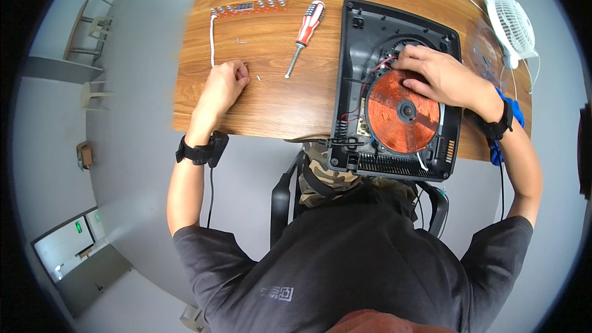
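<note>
An upturned black induction cooker base [353, 55] lies on the table's right part, its near end over the edge. Inside it sits a round copper coil [394, 117] with a dark centre. My right hand [435, 74] reaches over the coil's far edge; its fingers are bent beside the black fan [407, 44], the thumb apart from them over the copper. At the table's left, my left hand [228, 86] rests with thumb and fingers pinched; whatever lies between them is hidden. A small screw [259, 78] lies just right of it, and several more small pieces [242, 41] lie farther back.
A red-and-white screwdriver [304, 34] lies between my hands. Behind my left hand is a strip of small metal parts [250, 7], with a white cable [212, 40] beside it. A white fan [510, 23] and a clear disc [486, 48] stand right of the base.
</note>
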Demonstrator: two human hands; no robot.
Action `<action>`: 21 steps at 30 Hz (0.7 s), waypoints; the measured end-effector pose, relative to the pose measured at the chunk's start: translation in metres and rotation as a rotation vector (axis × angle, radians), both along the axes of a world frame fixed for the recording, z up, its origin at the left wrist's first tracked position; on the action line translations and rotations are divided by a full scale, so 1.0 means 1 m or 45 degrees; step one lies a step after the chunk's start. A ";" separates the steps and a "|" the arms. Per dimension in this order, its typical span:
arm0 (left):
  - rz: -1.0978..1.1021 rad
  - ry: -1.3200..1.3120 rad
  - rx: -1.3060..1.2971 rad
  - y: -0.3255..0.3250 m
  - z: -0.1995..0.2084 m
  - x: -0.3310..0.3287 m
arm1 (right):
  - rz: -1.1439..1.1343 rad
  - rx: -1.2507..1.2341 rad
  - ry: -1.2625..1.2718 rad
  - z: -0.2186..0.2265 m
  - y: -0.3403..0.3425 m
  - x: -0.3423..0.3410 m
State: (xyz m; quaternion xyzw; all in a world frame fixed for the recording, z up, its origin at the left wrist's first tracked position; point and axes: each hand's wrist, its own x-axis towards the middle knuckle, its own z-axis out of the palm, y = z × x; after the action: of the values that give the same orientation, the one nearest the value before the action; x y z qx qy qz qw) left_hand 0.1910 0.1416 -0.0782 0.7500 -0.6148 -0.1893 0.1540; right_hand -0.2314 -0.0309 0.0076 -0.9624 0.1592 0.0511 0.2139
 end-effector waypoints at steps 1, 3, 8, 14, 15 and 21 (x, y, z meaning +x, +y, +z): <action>0.003 0.011 -0.023 0.003 0.004 0.001 | 0.013 0.012 -0.007 -0.001 -0.001 0.002; 0.106 0.013 0.042 0.003 0.021 0.002 | -0.009 0.045 -0.017 -0.001 0.001 0.001; 0.254 -0.004 0.095 0.011 0.027 0.029 | -0.051 0.119 -0.027 -0.006 -0.003 0.003; 0.199 -0.069 0.099 0.020 0.014 0.035 | -0.074 0.163 -0.043 -0.004 -0.002 0.004; 0.214 -0.066 0.087 0.019 0.015 0.033 | -0.067 0.158 -0.055 -0.004 -0.002 0.004; 0.219 -0.076 0.040 0.009 0.022 0.033 | -0.081 0.143 -0.058 0.001 -0.001 -0.006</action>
State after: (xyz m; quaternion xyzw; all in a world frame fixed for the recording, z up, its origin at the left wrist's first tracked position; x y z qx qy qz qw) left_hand 0.2240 0.1507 -0.0563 0.8077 -0.5492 -0.1627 0.1396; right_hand -0.2370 -0.0323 0.0085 -0.9443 0.1817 0.0313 0.2727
